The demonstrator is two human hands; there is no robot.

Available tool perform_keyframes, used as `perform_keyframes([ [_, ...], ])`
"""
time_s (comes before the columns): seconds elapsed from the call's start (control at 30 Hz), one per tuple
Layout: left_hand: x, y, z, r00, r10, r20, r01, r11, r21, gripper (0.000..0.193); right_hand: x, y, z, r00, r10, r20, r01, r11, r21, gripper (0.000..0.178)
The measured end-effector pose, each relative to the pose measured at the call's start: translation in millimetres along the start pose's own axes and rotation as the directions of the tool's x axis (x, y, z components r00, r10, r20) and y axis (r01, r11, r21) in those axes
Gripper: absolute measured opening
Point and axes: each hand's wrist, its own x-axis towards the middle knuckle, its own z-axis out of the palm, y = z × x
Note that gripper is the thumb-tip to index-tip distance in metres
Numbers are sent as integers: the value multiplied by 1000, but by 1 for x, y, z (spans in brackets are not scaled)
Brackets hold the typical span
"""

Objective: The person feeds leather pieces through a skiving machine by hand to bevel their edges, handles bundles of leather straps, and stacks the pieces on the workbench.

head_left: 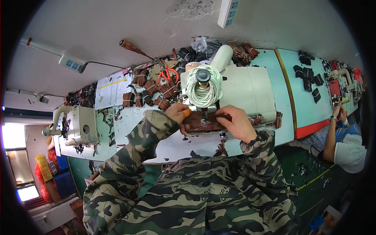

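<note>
A cream bench machine [250, 92] stands in front of me, with a coil of pale green cord [203, 98] around a black-knobbed post on its top. At its front edge my left hand [180, 116], with an orange cover on one finger, is closed on a brown leather piece [194, 121]. My right hand [239, 124] pinches a thin brown leather strip [214, 117] between thumb and fingers, just right of that piece. The machine's working part between my hands is largely hidden by the coil and my fingers.
Tied bundles of brown strips [169, 91], orange-handled scissors [167, 74] and a screwdriver [131, 47] lie to the far left. Another machine [80, 125] stands at left. Black bundles [308, 74] lie at right, where another person [348, 145] works at a machine.
</note>
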Motion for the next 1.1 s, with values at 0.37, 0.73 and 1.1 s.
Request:
perform_keyframes([
  [0.37,-1,5,-2,999,23,30,-23,1000,10,29,-5,0,-5,997,66,43,-69,994,82,20],
  [0.73,-3,10,-7,1000,5,29,-7,996,83,28,-6,8,-4,991,-118,-60,107,982,-158,19],
  [1.1,-3,29,4,999,-27,19,20,947,320,26,-1,1,4,993,-107,52,115,977,-179,21],
])
